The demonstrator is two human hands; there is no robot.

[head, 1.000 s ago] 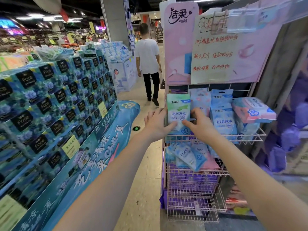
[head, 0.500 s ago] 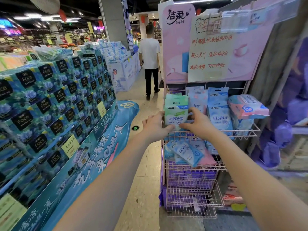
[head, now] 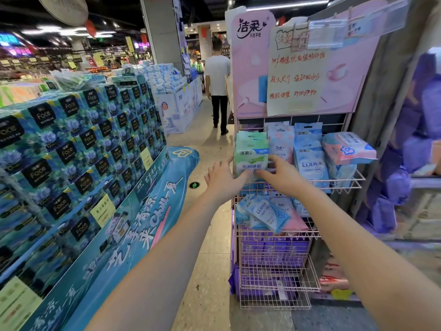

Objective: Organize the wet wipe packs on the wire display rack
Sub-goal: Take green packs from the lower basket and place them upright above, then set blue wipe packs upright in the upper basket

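Both hands are up at the top shelf of the pink wire rack (head: pixel 281 304), working the same green wet wipe pack (head: pixel 251 156). Left hand (head: pixel 220 179) has its fingers spread against the pack's left edge with the thumb tucked under the bottom corner, so it's holding it. Right hand (head: pixel 280 175) pinches the lower right corner, thumb on the front, fingers behind. The pack stands upright at the far left of the top shelf, bottom sitting about at the front rail.

Going left to right: a big stack of blue tissue boxes (head: pixel 78 149) fills the left side, with a teal display base (head: pixel 133 225) below it. Down the aisle a person in a white shirt (head: pixel 217 75) is facing away.

Then the rack itself. Top shelf, right of the green pack: a pink-and-white pack (head: pixel 280 142) standing just behind the right hand, then blue EDI packs (head: pixel 310 158) upright, then a pink-and-blue pack (head: pixel 348 148) lying flat on top of others at the right end. Second shelf has blue and pink packs (head: pixel 269 212) flopped over at angles, pretty messy. Third tier is packed with purple packs (head: pixel 274 252), and there's more purple in the bottom basket. Above it all, a pink header board (head: pixel 253 68) with a handwritten sign (head: pixel 296 75) clipped on.
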